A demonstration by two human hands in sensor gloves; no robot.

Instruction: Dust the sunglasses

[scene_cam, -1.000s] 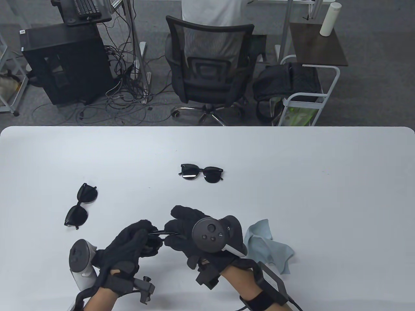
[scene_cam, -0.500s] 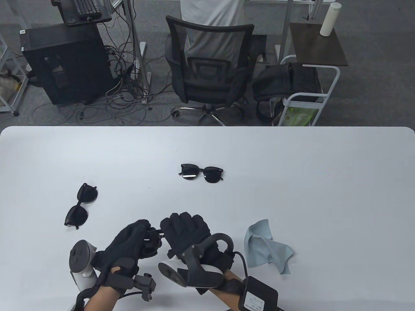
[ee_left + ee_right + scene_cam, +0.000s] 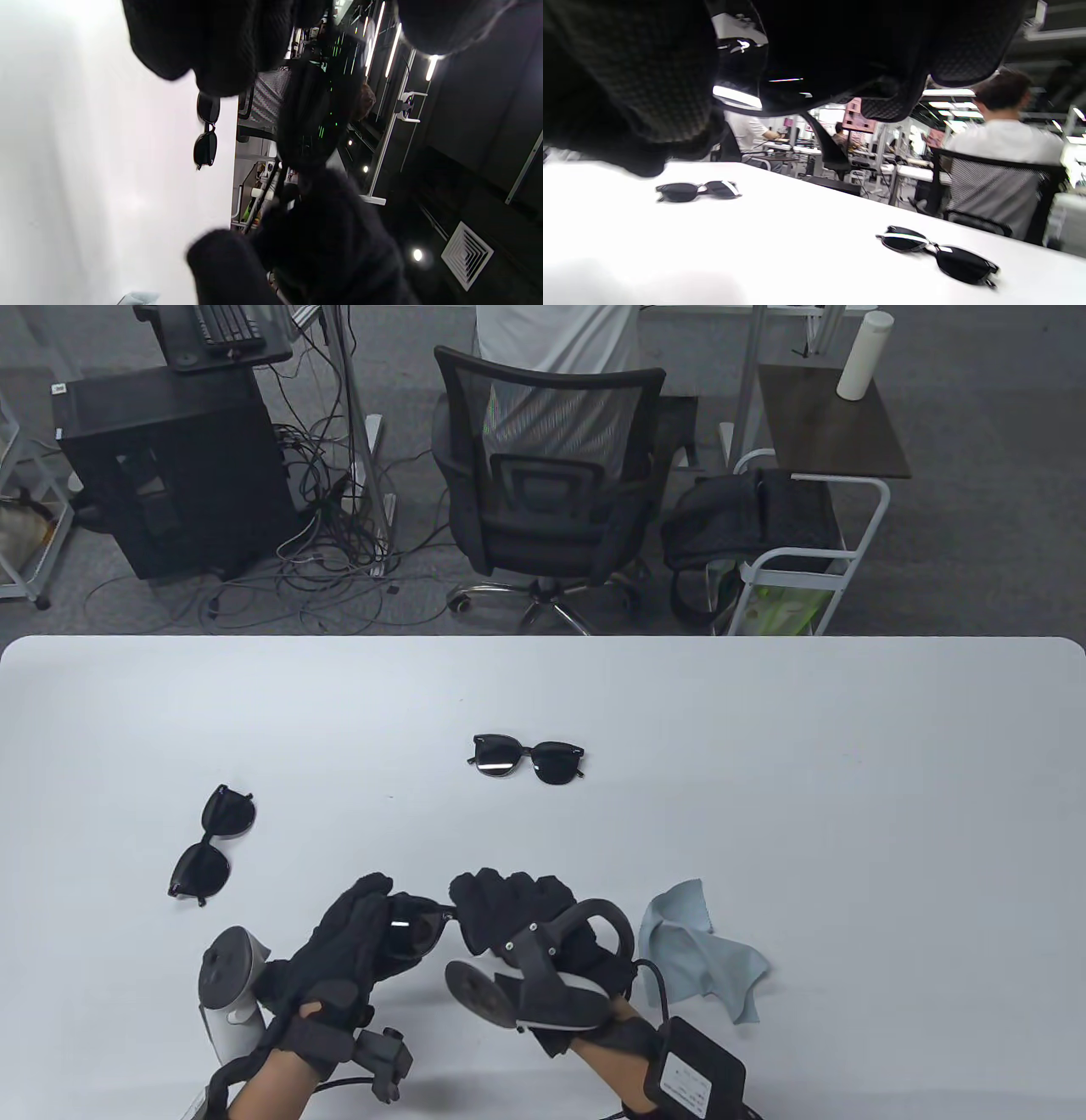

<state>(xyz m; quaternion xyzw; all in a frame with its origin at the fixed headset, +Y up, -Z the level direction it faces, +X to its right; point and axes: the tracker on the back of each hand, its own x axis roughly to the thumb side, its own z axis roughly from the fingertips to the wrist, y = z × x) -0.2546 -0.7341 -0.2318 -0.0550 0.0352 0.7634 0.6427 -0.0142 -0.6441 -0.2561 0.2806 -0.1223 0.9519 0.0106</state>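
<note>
Held sunglasses [image 3: 416, 929] sitting between both hands near the bench [image 3: 764, 746] front edge, cloth [image 3: 700, 954] lying right, second pair [image 3: 210, 846] lying left, third pair [image 3: 528, 758] lying behind.

You held one black pair of sunglasses [image 3: 416, 929] between both hands, lens up. A second pair [image 3: 528, 758] lay folded beyond it; a third pair [image 3: 212, 844] lay left of it.

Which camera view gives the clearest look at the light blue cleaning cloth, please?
The table view: the cleaning cloth lies crumpled on the table beside the right hand, fully visible. The left wrist view catches only a pale corner at its bottom edge; the right wrist view does not show it.
</note>
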